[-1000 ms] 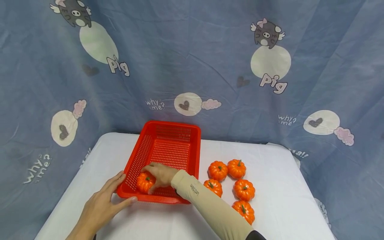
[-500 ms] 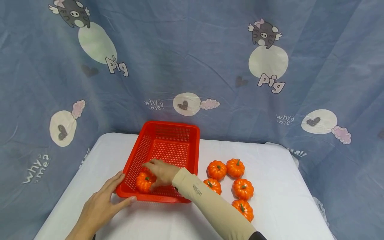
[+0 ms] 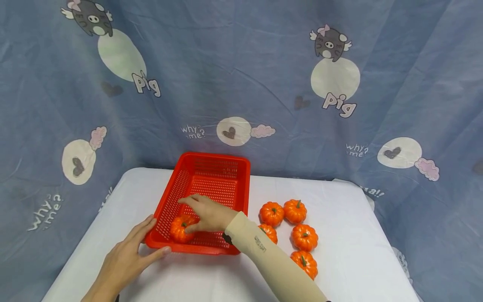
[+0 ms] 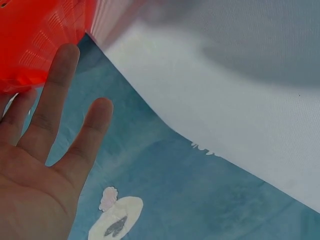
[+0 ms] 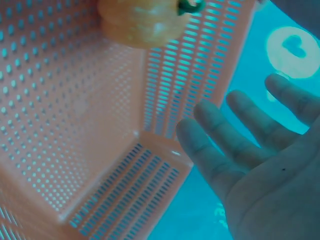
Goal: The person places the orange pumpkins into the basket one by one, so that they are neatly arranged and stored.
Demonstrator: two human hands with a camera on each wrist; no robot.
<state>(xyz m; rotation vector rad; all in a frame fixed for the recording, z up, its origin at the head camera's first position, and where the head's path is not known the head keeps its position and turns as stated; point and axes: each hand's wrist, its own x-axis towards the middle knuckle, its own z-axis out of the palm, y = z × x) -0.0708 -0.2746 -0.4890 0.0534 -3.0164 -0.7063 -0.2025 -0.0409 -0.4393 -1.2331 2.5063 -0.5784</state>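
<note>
In basket (image 3: 216, 186) | pumpkin (image 3: 178, 231): stem (image 5: 191, 7) up, roundish | right fingers (image 5: 229, 133) spread, empty | left fingers (image 4: 52, 95) straight

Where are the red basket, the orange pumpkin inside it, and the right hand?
Red basket (image 3: 216, 188), head view: bare perforated floor.
Orange pumpkin (image 3: 178, 231), head view: ribbed left half.
Right hand (image 3: 212, 214), head view: back of the hand.

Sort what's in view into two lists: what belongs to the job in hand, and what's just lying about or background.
Job in hand:
- red basket, left hand at its corner
- pumpkin in the basket, right hand close by
- five pumpkins on the table, probably, being alike

Background only:
- white table
- blue pig-print curtain
</note>
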